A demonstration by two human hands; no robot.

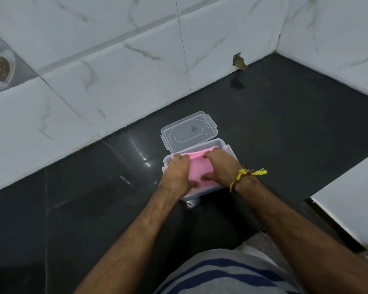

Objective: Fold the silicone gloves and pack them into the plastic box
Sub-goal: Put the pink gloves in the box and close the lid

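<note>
A clear plastic box (223, 145) stands on the black counter (285, 128) near the middle of the view. Folded pink silicone gloves (197, 169) lie inside it. My left hand (176, 174) grips the left side of the pink bundle, fingers over its far edge and thumb on its near part. My right hand (221, 166) holds the right side the same way, fingers curled over the far edge. Both hands hide much of the gloves. The box's clear lid (188, 129) lies flat just behind the box.
White marble-patterned wall tiles (115, 71) run behind the counter and turn a corner at the right. A small hole in the wall (238, 60) sits at counter level. The counter's front edge drops away at lower right, by a white surface (353, 200).
</note>
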